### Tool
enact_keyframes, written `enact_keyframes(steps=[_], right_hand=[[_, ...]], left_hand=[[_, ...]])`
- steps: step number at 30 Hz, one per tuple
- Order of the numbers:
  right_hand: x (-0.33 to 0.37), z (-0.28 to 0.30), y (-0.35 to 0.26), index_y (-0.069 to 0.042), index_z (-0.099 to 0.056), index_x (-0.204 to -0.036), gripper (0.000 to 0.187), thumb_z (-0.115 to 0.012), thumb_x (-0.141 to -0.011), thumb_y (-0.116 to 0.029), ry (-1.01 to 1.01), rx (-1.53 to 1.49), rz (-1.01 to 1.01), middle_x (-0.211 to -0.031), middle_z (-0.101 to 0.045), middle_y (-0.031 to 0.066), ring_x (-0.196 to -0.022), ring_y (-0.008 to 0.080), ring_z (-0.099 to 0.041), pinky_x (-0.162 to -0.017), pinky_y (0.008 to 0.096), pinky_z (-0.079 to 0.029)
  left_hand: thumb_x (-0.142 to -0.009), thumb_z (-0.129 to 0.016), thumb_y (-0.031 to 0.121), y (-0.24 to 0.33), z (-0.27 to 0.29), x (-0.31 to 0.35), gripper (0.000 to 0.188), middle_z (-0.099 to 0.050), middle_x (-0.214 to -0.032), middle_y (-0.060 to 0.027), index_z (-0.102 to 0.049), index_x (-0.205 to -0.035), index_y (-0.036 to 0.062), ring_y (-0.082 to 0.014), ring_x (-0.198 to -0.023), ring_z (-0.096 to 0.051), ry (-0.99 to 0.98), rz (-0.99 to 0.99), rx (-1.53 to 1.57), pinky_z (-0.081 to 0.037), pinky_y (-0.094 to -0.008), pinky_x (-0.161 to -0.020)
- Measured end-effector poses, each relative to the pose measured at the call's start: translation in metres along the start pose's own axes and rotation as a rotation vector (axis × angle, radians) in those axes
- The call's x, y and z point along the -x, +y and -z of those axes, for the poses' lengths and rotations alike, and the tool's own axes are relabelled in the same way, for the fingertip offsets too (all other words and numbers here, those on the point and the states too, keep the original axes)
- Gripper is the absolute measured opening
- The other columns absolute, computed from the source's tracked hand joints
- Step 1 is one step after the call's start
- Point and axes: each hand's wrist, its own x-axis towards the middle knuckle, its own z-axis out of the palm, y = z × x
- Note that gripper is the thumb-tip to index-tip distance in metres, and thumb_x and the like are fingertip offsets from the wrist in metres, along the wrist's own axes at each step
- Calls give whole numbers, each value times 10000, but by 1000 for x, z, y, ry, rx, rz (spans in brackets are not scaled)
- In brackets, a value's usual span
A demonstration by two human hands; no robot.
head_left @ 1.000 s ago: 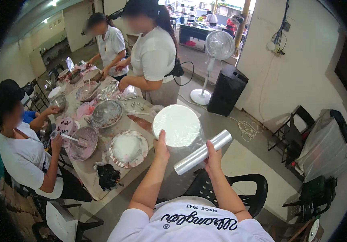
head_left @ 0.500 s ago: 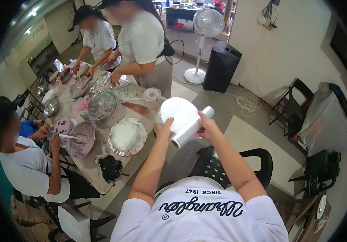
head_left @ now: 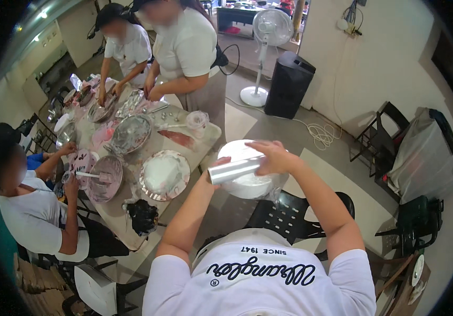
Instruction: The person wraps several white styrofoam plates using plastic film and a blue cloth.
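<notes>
In front of me, just off the table's near corner, I hold up a thick white round disc-like thing (head_left: pixel 247 188) with clear film on its lower side. A roll of clear plastic wrap (head_left: pixel 236 170) lies across its top. My right hand (head_left: pixel 271 157) grips the roll's right end, fingers reaching over it. My left hand (head_left: pixel 217 164) holds the disc's left edge; the roll's left end hides part of that hand. A foil-edged round board (head_left: pixel 184 180) bearing a white round mass stands on the table, left of my left forearm.
Bowls, including a pink-smeared one (head_left: pixel 111 190), and a clear tub (head_left: pixel 198 120) crowd the table (head_left: pixel 205 138). A black crumpled bag (head_left: pixel 142 217) sits near its edge. Three people work around it. A black chair (head_left: pixel 274 216) stands below my hands; a fan (head_left: pixel 273 31) and black speaker (head_left: pixel 289 84) stand beyond.
The plastic wrap roll has turned from the disc's right side to lie across its top. My right hand has risen with it. Across the table, one person's hand has reached toward a bowl.
</notes>
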Motion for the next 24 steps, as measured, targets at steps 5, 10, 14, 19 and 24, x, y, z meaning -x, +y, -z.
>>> enact_keyframes(steps=[5,10,14,19,24], right_hand=[[-7,24,-21,-80,-603,-1104,609,-702,-540,-287,-260,-233,-69,-922,-634,173,-856,308,-610,-793,345,-472],[1,38,-19,-72,-594,-1088,574,-664,-587,-344,-94,-214,-136,-931,-623,164,-878,317,-595,-771,371,-474],[1,30,-26,-67,-576,-1090,586,-672,-591,-357,-121,-143,-95,-925,-620,177,-877,323,-597,-771,385,-471],[6,45,-42,-77,-509,-1076,627,-724,-595,-416,-123,-39,-104,-922,-601,161,-915,323,-578,-782,406,-459],[3,57,-40,-73,-501,-1048,575,-724,-629,-397,-86,-94,-116,-970,-585,124,-909,312,-577,-769,401,-465]], left_hand=[[-828,-577,241,11,-3,12,439,-584,-1111,-142,-490,-1190,8,-241,-969,-597,-21,-8,-116,-501,-336,-834],[-830,-566,190,9,3,14,310,-609,-1076,-110,-576,-1102,43,-211,-943,-603,244,-119,-113,-492,-350,-826],[-835,-553,186,14,13,13,301,-613,-1074,-101,-579,-1103,52,-216,-958,-598,217,-82,-137,-483,-371,-852],[-834,-556,278,4,3,15,352,-603,-1093,-97,-580,-1118,72,-211,-989,-586,51,24,-126,-487,-410,-836],[-809,-611,253,1,-18,25,402,-601,-1096,-88,-542,-1165,80,-212,-967,-597,71,8,-204,-483,-407,-851]])
